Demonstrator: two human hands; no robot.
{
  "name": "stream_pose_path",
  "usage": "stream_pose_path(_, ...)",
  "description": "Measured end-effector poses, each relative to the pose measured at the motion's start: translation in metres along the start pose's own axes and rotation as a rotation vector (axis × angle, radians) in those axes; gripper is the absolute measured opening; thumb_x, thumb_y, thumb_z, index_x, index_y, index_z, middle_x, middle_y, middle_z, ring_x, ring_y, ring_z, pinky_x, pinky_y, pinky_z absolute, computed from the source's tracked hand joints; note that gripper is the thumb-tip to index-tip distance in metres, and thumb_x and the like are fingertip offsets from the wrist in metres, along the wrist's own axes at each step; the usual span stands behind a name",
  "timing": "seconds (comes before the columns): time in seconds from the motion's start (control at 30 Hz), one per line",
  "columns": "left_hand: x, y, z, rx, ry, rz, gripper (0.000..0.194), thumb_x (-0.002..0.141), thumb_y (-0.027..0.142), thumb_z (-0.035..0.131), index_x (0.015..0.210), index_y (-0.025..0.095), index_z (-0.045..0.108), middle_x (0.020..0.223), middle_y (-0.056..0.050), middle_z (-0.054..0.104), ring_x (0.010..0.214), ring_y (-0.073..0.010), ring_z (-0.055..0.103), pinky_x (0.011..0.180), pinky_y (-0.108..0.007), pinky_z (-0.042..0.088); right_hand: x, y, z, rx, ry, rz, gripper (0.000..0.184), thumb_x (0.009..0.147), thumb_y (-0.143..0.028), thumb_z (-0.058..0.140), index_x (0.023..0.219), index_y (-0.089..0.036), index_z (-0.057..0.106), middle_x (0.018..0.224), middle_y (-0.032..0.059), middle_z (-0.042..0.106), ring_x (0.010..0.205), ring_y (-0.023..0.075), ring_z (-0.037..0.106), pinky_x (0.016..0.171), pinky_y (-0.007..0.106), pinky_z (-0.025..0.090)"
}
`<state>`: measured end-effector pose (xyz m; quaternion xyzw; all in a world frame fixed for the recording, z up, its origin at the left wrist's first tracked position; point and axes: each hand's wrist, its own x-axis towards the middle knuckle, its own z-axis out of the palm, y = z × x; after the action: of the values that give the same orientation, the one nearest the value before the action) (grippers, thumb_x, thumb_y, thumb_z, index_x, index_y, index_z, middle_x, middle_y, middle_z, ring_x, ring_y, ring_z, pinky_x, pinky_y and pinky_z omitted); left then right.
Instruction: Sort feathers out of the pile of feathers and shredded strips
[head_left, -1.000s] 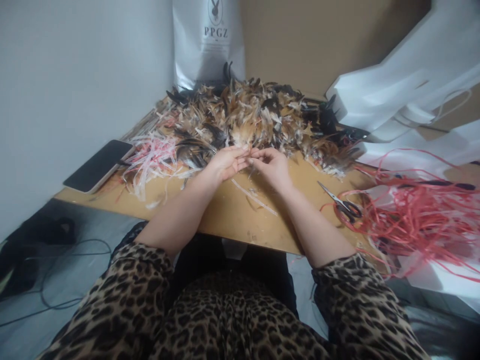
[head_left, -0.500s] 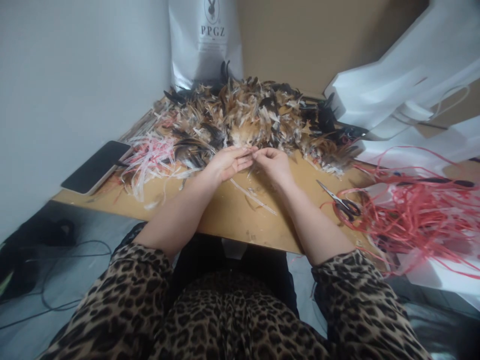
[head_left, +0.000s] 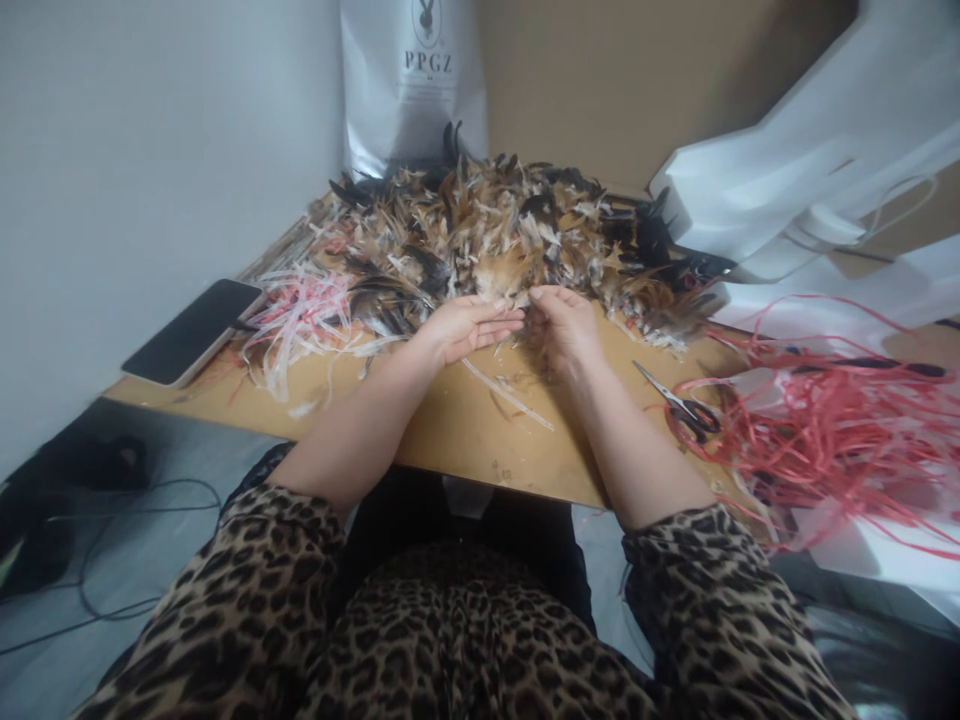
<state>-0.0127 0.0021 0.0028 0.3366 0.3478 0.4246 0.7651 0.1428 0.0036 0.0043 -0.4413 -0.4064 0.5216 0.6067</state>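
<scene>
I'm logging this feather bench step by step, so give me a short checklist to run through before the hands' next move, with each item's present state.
1. Both hands at the near edge of the feather pile: ok; left hand, right hand.
2. Left hand flat with fingers extended: ok.
3. Whether the right hand's fingers pinch a feather: cannot tell, they curl into the pile.
4. Scissors apart from both hands: ok, lying by the red strips.
5. Phone fully on the table: not ok, it sits at the left edge.
</scene>
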Motion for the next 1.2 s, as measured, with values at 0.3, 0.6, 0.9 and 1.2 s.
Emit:
stream_pose_path(0.3, 0.0015, 0.0001, 0.0019, -0.056, 0.048, 0.027, 0.008, 0.086, 0.008, 0.059, 0.083, 0.007, 0.066, 0.079, -0.01, 0.073, 0.071, -0.011, 0.07, 0.076, -0.022, 0.054, -0.0025, -0.0003, 0.003, 0.0, -0.016, 0.018, 0.036, 0.052, -0.042, 0.082, 0.069, -0.018, 0.061, 0.049, -0.0075, 0.049, 0.045, 0.0048, 0.039, 0.045, 0.02, 0.03)
stream_pose_path(0.6, 0.0022, 0.0026, 0.0038, -0.142, 0.069, 0.046, 0.011, 0.086, 0.004, 0.056, 0.082, 0.008, 0.065, 0.073, -0.006, 0.071, 0.069, -0.0093, 0.07, 0.082, -0.022, 0.054, -0.0074, 0.0005, 0.0069, -0.018, -0.17, 0.112, 0.044, 0.046, -0.04, 0.087, 0.077, -0.019, 0.065, 0.067, -0.0036, 0.064, 0.053, 0.0058, 0.049, 0.052, 0.021, 0.039)
stream_pose_path(0.9, -0.0004, -0.0008, 0.004, 0.035, 0.052, 0.082, 0.009, 0.084, 0.013, 0.063, 0.08, 0.006, 0.068, 0.074, -0.009, 0.072, 0.063, -0.0098, 0.069, 0.07, -0.02, 0.054, -0.0044, 0.0022, 0.0038, -0.03, -0.113, 0.045, 0.041, 0.049, -0.044, 0.086, 0.067, -0.018, 0.059, 0.052, -0.0064, 0.054, 0.047, 0.0056, 0.045, 0.05, 0.021, 0.038)
stream_pose_path(1.2, -0.0007, -0.0022, 0.004, 0.087, 0.037, 0.091, 0.008, 0.081, 0.013, 0.067, 0.077, 0.007, 0.068, 0.072, -0.008, 0.072, 0.061, -0.0086, 0.067, 0.067, -0.019, 0.053, -0.0085, 0.0003, 0.0062, -0.142, -0.093, -0.028, 0.033, 0.056, -0.04, 0.08, 0.063, -0.018, 0.057, 0.055, -0.0052, 0.054, 0.05, 0.006, 0.044, 0.051, 0.022, 0.036)
